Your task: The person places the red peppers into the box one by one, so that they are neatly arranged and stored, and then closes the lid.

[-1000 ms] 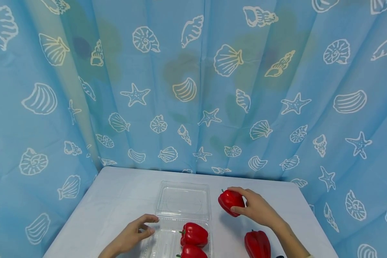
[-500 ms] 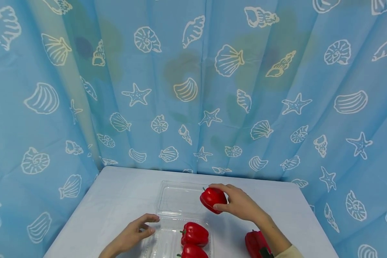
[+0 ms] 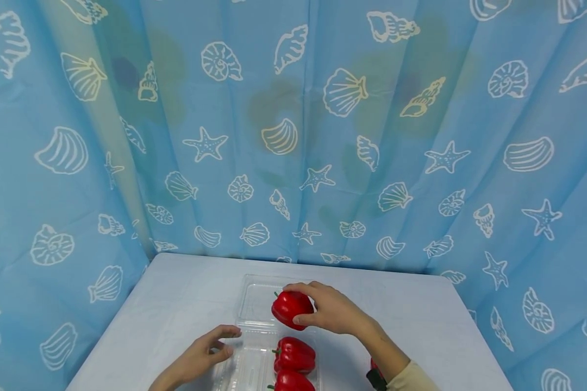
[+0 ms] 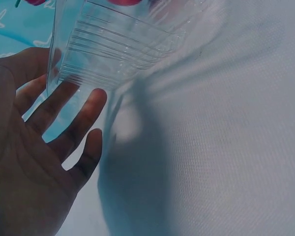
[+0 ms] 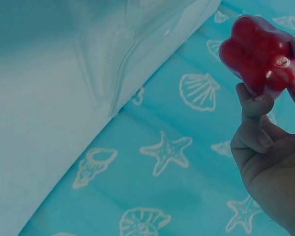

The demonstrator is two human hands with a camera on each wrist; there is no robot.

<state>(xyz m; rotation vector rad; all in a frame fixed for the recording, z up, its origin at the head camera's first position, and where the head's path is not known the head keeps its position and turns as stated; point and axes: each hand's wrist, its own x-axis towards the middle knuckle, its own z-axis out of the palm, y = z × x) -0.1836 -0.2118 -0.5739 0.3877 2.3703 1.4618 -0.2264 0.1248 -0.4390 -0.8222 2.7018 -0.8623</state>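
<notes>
My right hand grips a red bell pepper between thumb and fingers, above the clear plastic clamshell box near its hinge. In the right wrist view the lobed end of this bell pepper shows. Two more red bell peppers lie in the box's right half, one behind the other. My left hand stays at the box's left edge, fingers spread and loosely bent. In the left wrist view its fingertips touch or nearly touch the clear box wall.
The box's open lid lies flat toward the back of the white table. Another red bell pepper is mostly hidden behind the right forearm. A blue shell-patterned curtain hangs around the table.
My right hand has carried the bell pepper leftward, from beside the lid to over the box. Its forearm now covers most of the pepper on the table. The left hand has not moved.
</notes>
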